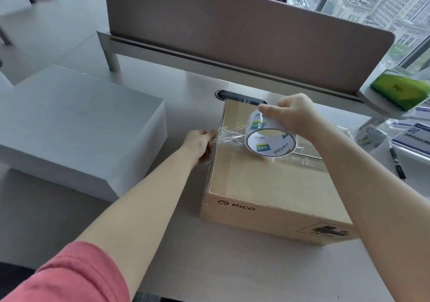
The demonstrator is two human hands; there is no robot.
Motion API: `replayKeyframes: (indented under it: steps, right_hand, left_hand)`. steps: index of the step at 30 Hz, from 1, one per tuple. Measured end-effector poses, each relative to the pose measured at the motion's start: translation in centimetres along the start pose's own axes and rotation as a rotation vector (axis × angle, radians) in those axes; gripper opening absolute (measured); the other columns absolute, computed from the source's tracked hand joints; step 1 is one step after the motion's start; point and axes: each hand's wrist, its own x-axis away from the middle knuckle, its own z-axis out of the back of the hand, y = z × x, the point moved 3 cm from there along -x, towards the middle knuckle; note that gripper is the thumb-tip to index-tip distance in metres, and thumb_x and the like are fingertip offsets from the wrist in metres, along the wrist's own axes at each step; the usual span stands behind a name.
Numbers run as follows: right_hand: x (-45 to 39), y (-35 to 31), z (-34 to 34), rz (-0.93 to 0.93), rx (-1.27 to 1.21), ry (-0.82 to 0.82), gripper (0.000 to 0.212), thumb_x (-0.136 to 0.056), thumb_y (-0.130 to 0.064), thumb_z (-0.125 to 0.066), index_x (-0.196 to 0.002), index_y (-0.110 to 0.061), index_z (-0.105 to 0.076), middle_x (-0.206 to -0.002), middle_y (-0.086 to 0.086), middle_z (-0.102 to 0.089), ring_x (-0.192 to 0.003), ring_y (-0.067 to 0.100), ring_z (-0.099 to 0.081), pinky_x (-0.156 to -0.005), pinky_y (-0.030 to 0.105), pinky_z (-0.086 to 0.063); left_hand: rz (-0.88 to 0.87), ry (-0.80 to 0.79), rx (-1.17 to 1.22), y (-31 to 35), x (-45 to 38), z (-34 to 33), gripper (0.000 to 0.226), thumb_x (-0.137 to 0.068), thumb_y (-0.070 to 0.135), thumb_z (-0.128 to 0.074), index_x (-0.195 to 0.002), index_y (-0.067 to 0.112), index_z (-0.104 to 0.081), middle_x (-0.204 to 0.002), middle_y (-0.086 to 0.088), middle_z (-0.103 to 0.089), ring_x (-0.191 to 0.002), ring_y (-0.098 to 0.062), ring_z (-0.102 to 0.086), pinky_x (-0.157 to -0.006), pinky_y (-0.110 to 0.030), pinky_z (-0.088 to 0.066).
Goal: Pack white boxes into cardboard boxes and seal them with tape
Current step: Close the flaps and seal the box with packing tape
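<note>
Sealing step. Cardboard box (274, 185) closed, near tabletop's right edge. Right hand (295, 115) grips tape roll (271, 136) above lid; left hand (200, 143) pinches crumpled tape end (229, 136) at box's left edge. Flatten strip, pull taut, press along seam.

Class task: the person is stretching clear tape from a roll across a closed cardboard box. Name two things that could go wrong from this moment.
1. The pulled tape between the left hand and the tape roll already looks wrinkled and stringy; it may fold onto itself and seal poorly.
2. The right hand holds the roll above the cardboard box, so the strip may land crooked.
</note>
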Motion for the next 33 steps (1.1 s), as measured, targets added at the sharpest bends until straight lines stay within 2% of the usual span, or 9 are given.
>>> replayKeyframes:
  steps: [4,8,10,14,20,23,25,27,33]
  right_hand:
    - [0.0,0.1,-0.4,0.018,-0.022,0.017,0.054,-0.082,-0.036,-0.065,-0.045,-0.013,-0.034,-0.048,0.003,-0.032,-0.046,0.017,-0.029,-0.047,0.026,-0.024]
    - [-0.2,0.1,-0.6,0.015,-0.051,0.029,0.049,-0.081,-0.036,-0.065,-0.047,-0.012,-0.04,-0.05,0.004,-0.037,-0.048,0.016,-0.033,-0.048,0.026,-0.027]
    - [-0.2,0.2,-0.7,0.023,-0.075,0.028,0.046,-0.081,-0.036,-0.066,-0.049,-0.012,-0.042,-0.051,0.004,-0.039,-0.048,0.017,-0.035,-0.049,0.026,-0.029]
    - [0.1,0.5,-0.8,0.033,-0.124,0.069,0.047,-0.082,-0.035,-0.066,-0.048,-0.014,-0.04,-0.05,0.001,-0.037,-0.047,0.014,-0.034,-0.047,0.024,-0.028]
    - [0.4,0.9,-0.8,0.049,-0.26,0.135,0.043,-0.087,-0.026,-0.06,-0.051,-0.017,-0.038,-0.053,-0.002,-0.037,-0.05,0.01,-0.033,-0.048,0.022,-0.027]
    - [0.7,1.6,-0.9,0.021,-0.389,0.126,0.039,-0.088,-0.025,-0.058,-0.055,-0.017,-0.04,-0.056,-0.003,-0.039,-0.05,0.008,-0.037,-0.047,0.021,-0.03]
    - [1.0,2.3,-1.1,-0.015,-0.504,0.079,0.038,-0.086,-0.029,-0.059,-0.056,-0.017,-0.04,-0.056,-0.002,-0.04,-0.041,0.004,-0.038,-0.041,0.016,-0.03]
    - [1.1,3.2,-1.3,-0.051,-0.623,0.035,0.03,-0.087,-0.031,-0.057,-0.062,-0.016,-0.049,-0.059,0.001,-0.046,-0.035,0.001,-0.041,-0.038,0.012,-0.032]
    - [1.2,4.3,-1.4,-0.078,-0.696,-0.004,0.031,-0.088,-0.03,-0.058,-0.067,-0.008,-0.061,-0.048,-0.003,-0.054,-0.037,0.004,-0.048,-0.043,0.014,-0.039]
  left_hand:
    - [-0.095,0.046,-0.114,-0.4,-0.6,-0.1,0.043,-0.096,0.026,-0.047,-0.058,0.013,-0.033,-0.054,-0.004,-0.033,-0.038,-0.012,-0.034,-0.038,-0.012,-0.027]
    - [-0.106,0.093,-0.199,-0.4,-0.4,-0.3,0.04,-0.094,0.035,-0.048,-0.063,0.009,-0.046,-0.064,-0.01,-0.047,-0.072,-0.025,-0.047,-0.072,-0.029,-0.037]
    - [0.029,0.054,-0.166,-1.7,-0.4,-0.3,0.049,-0.089,0.052,-0.047,-0.093,0.005,-0.061,-0.093,-0.016,-0.061,-0.095,-0.03,-0.056,-0.086,-0.034,-0.041]
    - [0.253,-0.087,0.076,-3.7,-1.0,-1.3,0.049,-0.065,0.073,-0.058,-0.07,0.024,-0.055,-0.079,-0.002,-0.048,-0.07,-0.018,-0.044,-0.07,-0.028,-0.037]
    - [0.282,-0.041,0.004,-3.2,-0.2,-0.9,0.05,-0.091,0.019,-0.043,-0.041,0.016,-0.044,-0.043,0.001,-0.037,-0.041,-0.015,-0.032,-0.049,-0.021,-0.022]
    - [0.172,0.128,-0.172,-1.5,-0.2,0.2,0.03,-0.093,0.011,-0.04,-0.098,-0.008,-0.063,-0.075,-0.016,-0.057,-0.059,-0.024,-0.045,-0.054,-0.028,-0.031]
    - [0.039,0.189,-0.14,0.4,-0.2,-0.2,0.043,-0.098,0.02,-0.037,-0.131,-0.006,-0.046,-0.126,-0.021,-0.056,-0.104,-0.033,-0.057,-0.085,-0.036,-0.045]
    - [-0.059,0.112,-0.141,1.8,0.4,-1.7,0.049,-0.1,0.032,-0.03,-0.135,0.0,-0.043,-0.141,-0.015,-0.046,-0.129,-0.03,-0.045,-0.109,-0.038,-0.034]
    - [-0.048,0.037,-0.125,1.6,0.5,-3.5,0.058,-0.101,0.042,-0.019,-0.142,0.005,-0.036,-0.148,-0.009,-0.038,-0.137,-0.024,-0.036,-0.116,-0.033,-0.025]
